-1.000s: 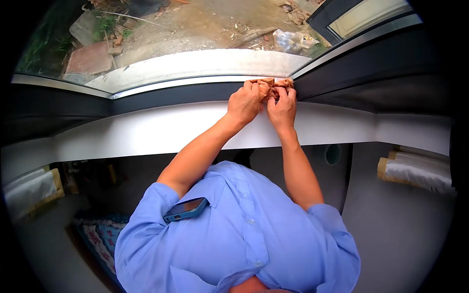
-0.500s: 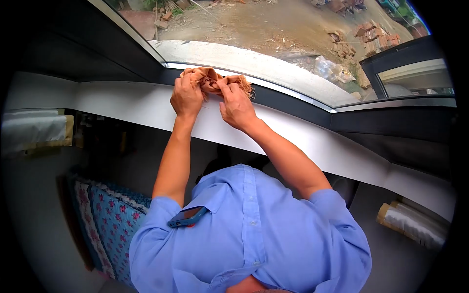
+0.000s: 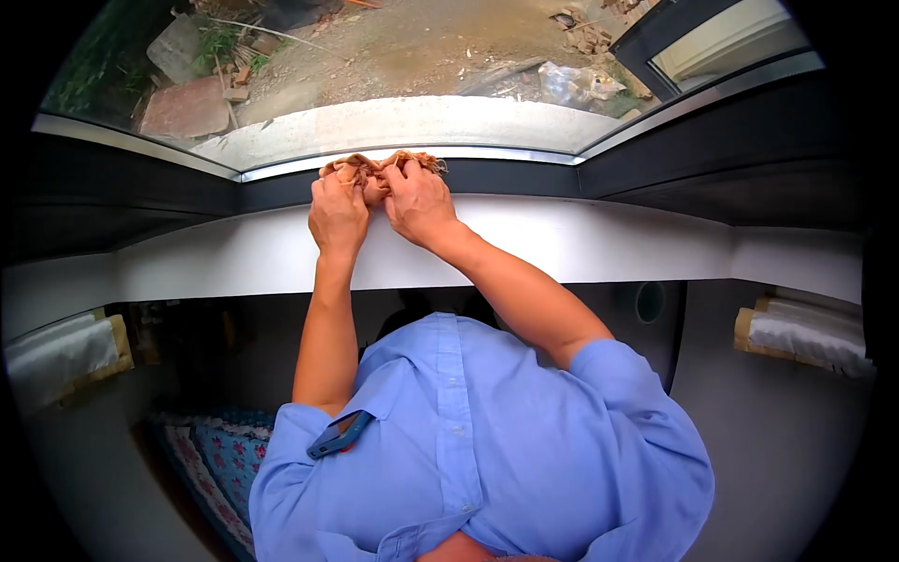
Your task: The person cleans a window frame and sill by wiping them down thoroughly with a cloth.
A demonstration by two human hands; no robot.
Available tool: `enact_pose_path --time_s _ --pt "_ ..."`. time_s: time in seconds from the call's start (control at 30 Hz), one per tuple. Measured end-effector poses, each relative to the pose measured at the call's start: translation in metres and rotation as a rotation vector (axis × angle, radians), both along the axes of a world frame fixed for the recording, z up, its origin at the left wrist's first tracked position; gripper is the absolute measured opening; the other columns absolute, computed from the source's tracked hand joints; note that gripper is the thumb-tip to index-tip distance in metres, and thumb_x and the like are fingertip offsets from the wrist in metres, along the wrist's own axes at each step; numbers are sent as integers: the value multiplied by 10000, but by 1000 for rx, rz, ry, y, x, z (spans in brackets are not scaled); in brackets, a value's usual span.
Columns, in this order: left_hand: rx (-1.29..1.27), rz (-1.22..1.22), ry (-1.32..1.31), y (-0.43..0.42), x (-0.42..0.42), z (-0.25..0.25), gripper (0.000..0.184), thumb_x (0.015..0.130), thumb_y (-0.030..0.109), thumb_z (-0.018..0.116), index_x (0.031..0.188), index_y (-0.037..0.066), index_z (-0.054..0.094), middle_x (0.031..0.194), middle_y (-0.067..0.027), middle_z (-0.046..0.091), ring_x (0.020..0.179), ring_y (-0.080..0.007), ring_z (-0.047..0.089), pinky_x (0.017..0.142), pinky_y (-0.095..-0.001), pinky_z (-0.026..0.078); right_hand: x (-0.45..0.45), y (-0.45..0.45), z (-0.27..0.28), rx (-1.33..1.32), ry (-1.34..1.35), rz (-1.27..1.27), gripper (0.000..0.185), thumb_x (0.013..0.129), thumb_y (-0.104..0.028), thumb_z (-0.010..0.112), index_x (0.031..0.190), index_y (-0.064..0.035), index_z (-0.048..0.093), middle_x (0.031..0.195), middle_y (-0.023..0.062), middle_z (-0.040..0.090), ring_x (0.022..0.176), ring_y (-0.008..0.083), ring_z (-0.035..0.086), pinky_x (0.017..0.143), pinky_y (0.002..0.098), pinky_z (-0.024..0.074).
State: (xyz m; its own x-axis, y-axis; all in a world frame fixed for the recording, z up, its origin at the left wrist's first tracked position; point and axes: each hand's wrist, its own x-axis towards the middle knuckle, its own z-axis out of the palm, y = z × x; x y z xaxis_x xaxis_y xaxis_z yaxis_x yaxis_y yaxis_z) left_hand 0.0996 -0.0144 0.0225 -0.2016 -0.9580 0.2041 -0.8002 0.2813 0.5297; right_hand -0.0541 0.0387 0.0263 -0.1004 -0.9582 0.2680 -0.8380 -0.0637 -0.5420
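Observation:
An orange-brown cloth (image 3: 375,186) with a frayed fringe lies bunched on the dark window frame (image 3: 513,182), just below the glass. My left hand (image 3: 338,214) grips its left part, fingers curled into the folds. On the other side, my right hand (image 3: 421,201) is closed over the cloth's right part, and the fringe sticks out past the fingers. Both hands are close together, backs upward. The fingertips are partly hidden in the fabric.
A white sill (image 3: 581,229) runs below the frame. Angled dark side panels (image 3: 693,155) flank it. Outside the glass (image 3: 375,75) are dirt, rubble and a plastic bag (image 3: 571,82). A phone (image 3: 339,435) sits in the shirt pocket. Floral fabric (image 3: 225,459) is at lower left.
The view has turned, so the window now looks level. Both hands, still gripping the cloth, have shifted a little to the right along the frame, away from its left corner.

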Motion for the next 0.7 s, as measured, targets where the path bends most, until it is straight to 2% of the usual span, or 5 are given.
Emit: enact_pose_path --time_s 0.1,0.3,0.43,0.47,0.7 --pt "-6 -262 9 38 -73 5 425 936 360 755 1132 17 600 1036 -190 613 849 -389 716 688 -468 597 -69 42 -2 15 12 -246 285 812 -107 690 1082 -42 627 1019 219 608 933 432 651 820 526 545" --pt "-65 -589 -17 73 -184 -9 422 818 305 826 1019 15 595 984 -171 639 782 -328 732 636 -419 616 -160 100 1 50 -61 -563 278 835 -94 623 1108 -42 637 1062 218 618 967 458 641 861 534 542" --pt "-43 -547 -61 70 -185 -5 394 780 258 830 1020 38 608 971 -147 652 795 -332 732 636 -446 615 -154 107 -2 69 -67 -568 360 845 -82 600 1203 -50 594 1135 232 586 1012 475 624 874 543 538" --pt "-11 -530 -30 65 -173 -5 266 903 234 723 1068 55 617 1012 -160 666 819 -386 725 658 -501 596 -149 105 -6 49 -75 -518 402 844 -70 598 1244 -57 564 1174 239 562 1032 478 616 881 542 536" --pt "-18 -156 -54 8 -38 12 351 913 271 746 1217 103 694 1023 -126 702 858 -369 732 704 -472 597 -55 40 2 45 -33 -105 403 848 -98 731 1217 -39 579 1130 215 588 1018 444 645 864 515 546"
